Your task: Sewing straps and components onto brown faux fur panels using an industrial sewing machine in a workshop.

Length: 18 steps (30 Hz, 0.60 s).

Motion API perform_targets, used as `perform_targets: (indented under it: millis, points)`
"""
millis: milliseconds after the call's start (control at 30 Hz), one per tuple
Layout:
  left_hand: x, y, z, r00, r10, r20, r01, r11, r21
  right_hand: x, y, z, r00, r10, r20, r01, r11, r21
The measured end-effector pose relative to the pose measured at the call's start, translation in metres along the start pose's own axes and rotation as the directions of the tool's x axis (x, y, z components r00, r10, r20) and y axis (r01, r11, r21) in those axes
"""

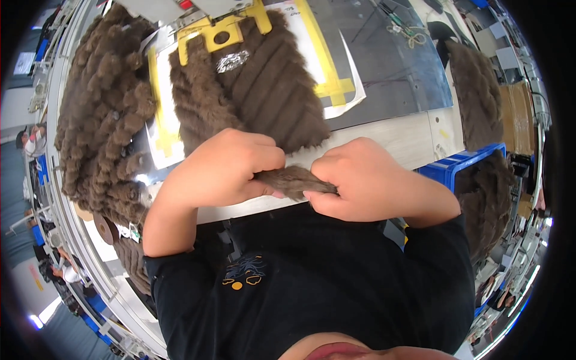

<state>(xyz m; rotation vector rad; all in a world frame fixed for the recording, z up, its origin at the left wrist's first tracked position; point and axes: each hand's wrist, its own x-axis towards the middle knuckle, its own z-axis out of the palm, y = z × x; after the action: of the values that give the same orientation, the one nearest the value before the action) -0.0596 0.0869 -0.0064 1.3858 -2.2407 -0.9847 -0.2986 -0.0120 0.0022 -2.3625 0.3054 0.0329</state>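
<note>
A small brown fur piece (293,182) is stretched between my two hands, close to my body at the table's front edge. My left hand (237,165) is closed on one end of it, and my right hand (357,180) pinches the other. Just beyond my hands lies a larger brown fur panel (276,99) with diagonal ridges, a narrower fur section along its left side. The panel's far end reaches a yellow bracket (222,37) at the machine's foot. A crumpled silvery patch (231,61) lies on the fur.
Bunched brown fur (102,120) covers the left side of the table. White sheets with yellow tape (333,87) lie under the panel. A blue plastic crate (447,171) stands at the right, near more fur (486,198). Scissors (401,27) with cord rest at the far right.
</note>
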Motion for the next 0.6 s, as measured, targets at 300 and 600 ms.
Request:
perform_targets:
  millis: [300, 600]
  points:
    - [0.010, -0.001, -0.009, 0.979, 0.116, -0.165, -0.154, 0.958, -0.241, 0.001, -0.001, -0.005, 0.901, -0.192, -0.388, 0.221, 0.975, 0.032]
    - [0.003, -0.012, 0.003, 0.911, 0.092, -0.401, -0.228, 0.925, -0.305, 0.026, 0.001, 0.013, 0.688, -0.194, -0.700, 0.479, 0.845, 0.236]
